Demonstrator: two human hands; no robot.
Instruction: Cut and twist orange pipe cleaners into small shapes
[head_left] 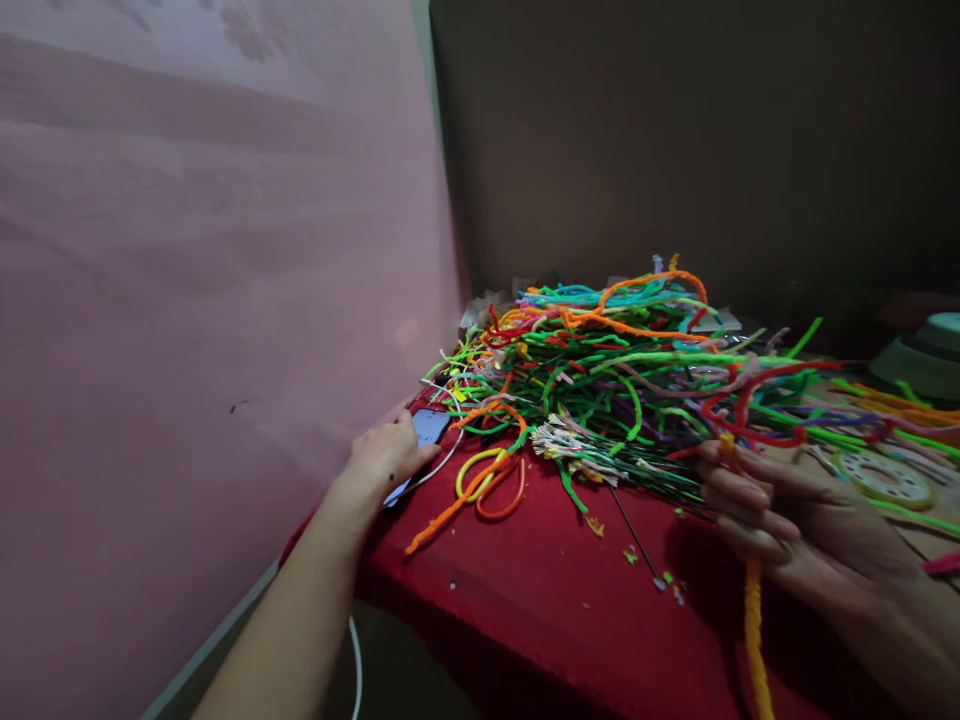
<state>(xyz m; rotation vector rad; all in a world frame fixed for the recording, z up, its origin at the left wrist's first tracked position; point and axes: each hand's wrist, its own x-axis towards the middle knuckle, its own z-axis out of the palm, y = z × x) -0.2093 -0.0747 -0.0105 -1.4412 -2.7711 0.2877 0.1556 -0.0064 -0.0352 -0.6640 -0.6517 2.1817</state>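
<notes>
My left hand (386, 455) is at the table's left edge, fingers around a phone (431, 427) whose screen is lit. A white cable (456, 440) curves beside the phone. My right hand (780, 510) is closed on a yellow-orange pipe cleaner (754, 625), which hangs down below the fingers with a short end poking out above. Scissors with one yellow and one red handle loop (501, 500) lie between my hands, their blades hidden. Across those loops rests an orange pipe cleaner (450, 515).
A large tangled heap of coloured pipe cleaners (622, 350) covers the back of the red-clothed table (540, 570). In front lies a bundle of white-tipped thin stems (574, 450). A round disc with holes (885, 477) is at right. A pink wall (225, 300) borders the left.
</notes>
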